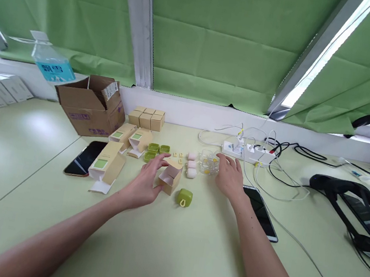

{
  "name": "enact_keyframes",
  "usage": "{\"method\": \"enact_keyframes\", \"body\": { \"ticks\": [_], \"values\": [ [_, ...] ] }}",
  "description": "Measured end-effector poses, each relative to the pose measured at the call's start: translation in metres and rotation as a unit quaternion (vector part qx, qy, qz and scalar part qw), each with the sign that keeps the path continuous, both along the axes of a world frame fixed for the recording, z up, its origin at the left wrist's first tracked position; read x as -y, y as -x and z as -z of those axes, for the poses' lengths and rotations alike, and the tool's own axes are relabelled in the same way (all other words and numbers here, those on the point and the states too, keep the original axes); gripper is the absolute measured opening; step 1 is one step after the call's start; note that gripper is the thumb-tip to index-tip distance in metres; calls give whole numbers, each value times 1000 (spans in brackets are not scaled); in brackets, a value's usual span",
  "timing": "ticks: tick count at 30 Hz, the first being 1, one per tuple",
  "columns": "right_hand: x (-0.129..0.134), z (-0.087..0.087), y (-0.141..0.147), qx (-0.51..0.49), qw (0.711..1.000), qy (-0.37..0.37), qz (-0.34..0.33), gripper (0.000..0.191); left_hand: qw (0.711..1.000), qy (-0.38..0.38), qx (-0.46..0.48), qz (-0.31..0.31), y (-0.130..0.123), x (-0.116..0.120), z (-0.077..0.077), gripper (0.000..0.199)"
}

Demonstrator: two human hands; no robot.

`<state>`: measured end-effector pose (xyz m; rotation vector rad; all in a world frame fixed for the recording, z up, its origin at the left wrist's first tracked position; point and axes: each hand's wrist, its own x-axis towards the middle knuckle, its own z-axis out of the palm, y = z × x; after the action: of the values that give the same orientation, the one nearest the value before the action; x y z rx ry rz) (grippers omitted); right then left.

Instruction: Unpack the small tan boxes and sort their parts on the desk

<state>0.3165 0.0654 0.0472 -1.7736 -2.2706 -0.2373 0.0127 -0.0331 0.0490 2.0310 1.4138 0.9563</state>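
Note:
My left hand (147, 184) grips a small kraft cardboard box (169, 179), its open end showing a white inside. Just right of that box stands a rounded green case (184, 198) with a pale yellow loop. My right hand (230, 176) has its fingers apart at the edge of several clear plastic covers (208, 164); its thumb is partly hidden. Between my hands lie white rounded pieces (192, 164) in a column and tiny yellow loops (181, 155). Several open green shells (153, 148) sit beyond my left hand.
Opened kraft boxes (108, 164) lie left, beside a black phone (84, 158). Closed kraft boxes (146, 118) and a large carton (92, 105) stand behind. On the right are a power strip (249, 153) with cables, a second phone (260, 212) and a black frame-like device (353, 207).

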Motion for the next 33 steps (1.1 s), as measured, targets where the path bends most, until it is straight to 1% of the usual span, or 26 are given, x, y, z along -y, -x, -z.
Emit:
{"method": "enact_keyframes", "body": {
  "ticks": [4,6,8,9,10,12,13,14,15,16,17,19,21,22,24,27,28,29,30,31,33],
  "values": [
    [-8,-8,-5,7,1000,9,-10,66,1000,-8,-8,-4,-1,0,1,85],
    [-10,-10,-7,14,1000,7,-5,65,1000,-13,-18,-11,-2,2,-1,83],
    [-8,-13,-7,13,1000,-16,-3,64,999,-4,-34,-24,-1,5,-7,82],
    [-5,-14,-6,2,999,-40,-7,63,999,4,-41,-31,0,7,-10,80],
    [-1,-16,-3,-19,997,-67,-15,61,998,12,-45,-38,2,8,-14,79],
    [14,-22,7,-94,987,-119,-43,53,998,19,-41,-47,7,9,-20,74],
    [23,-25,14,-147,979,-127,-64,46,998,20,-30,-50,11,8,-23,71],
    [33,-28,23,-205,967,-117,-93,38,998,20,-13,-53,15,8,-25,69],
    [44,-32,33,-275,950,-95,-115,31,998,21,9,-54,19,7,-27,70],
    [54,-34,43,-350,925,-56,-140,27,998,22,33,-52,22,6,-28,73],
    [63,-37,54,-418,893,8,-169,29,997,22,56,-49,25,5,-29,76],
    [76,-39,75,-513,825,133,-199,49,995,19,90,-40,26,5,-31,82],
    [82,-39,92,-567,767,219,-207,70,993,17,114,-32,21,7,-33,80],
    [82,-38,98,-589,740,249,-207,77,991,13,128,-31,17,7,-34,78],
    [81,-37,106,-644,678,288,-209,81,986,0,166,-23,7,8,-37,75],
    [77,-35,105,-739,560,313,-206,68,967,0,252,23,-7,8,-43,67],
    [75,-35,102,-763,524,320,-202,63,959,8,279,42,-10,8,-44,64],
    [74,-35,99,-780,496,326,-198,60,952,16,300,57,-13,8,-45,62],
    [73,-34,96,-791,476,332,-195,57,946,22,316,68,-15,8,-45,61],
    [72,-34,93,-796,463,337,-193,55,942,24,325,74,-18,9,-43,61],
    [72,-32,89,-799,456,340,-197,53,939,20,333,78,-22,11,-37,62]
  ]
}}
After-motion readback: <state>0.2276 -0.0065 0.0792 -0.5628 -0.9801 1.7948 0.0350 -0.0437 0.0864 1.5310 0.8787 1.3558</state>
